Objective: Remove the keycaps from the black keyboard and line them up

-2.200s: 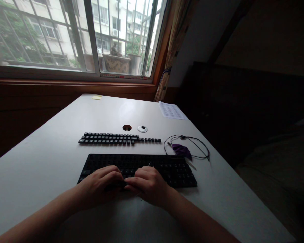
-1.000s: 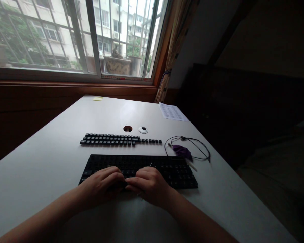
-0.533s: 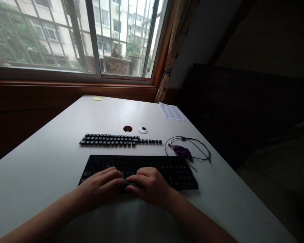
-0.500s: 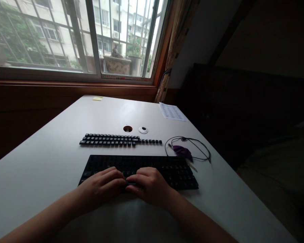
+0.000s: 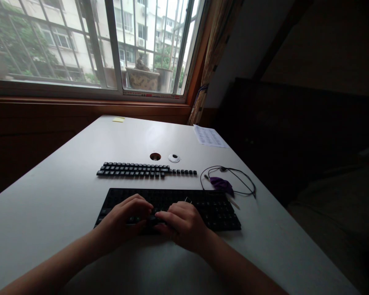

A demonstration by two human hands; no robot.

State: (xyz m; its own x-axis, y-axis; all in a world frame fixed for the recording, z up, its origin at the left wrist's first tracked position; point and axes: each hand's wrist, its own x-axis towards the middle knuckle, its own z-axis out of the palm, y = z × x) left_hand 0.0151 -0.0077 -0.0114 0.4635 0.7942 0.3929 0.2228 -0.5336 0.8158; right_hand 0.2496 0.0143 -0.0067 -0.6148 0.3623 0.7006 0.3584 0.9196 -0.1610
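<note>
A black keyboard (image 5: 221,211) lies on the white desk in front of me, with both hands over its near half. My left hand (image 5: 126,215) is at its left-centre; the fingers are bent, and keys show in the gap between thumb and fingertips. Just right of it, my right hand (image 5: 186,223) is closed, its fingertips low over the keys near the middle. A thin wire loop, apparently of a keycap puller (image 5: 188,200), sticks up behind the right knuckles; its other end is hidden in the hand. Behind the keyboard, loose black keycaps (image 5: 132,169) stand in rows.
A black cable (image 5: 249,180) is coiled around a purple cloth (image 5: 221,184) at the keyboard's far right. A round desk hole (image 5: 155,156) and its white cover (image 5: 174,158) are farther back. A printed sheet (image 5: 209,136) and a yellow note (image 5: 118,119) lie near the far edge.
My left thumb and fingers have parted, where the hands were close together over the keys. My right hand has turned slightly, and a wire loop now shows behind its knuckles.
</note>
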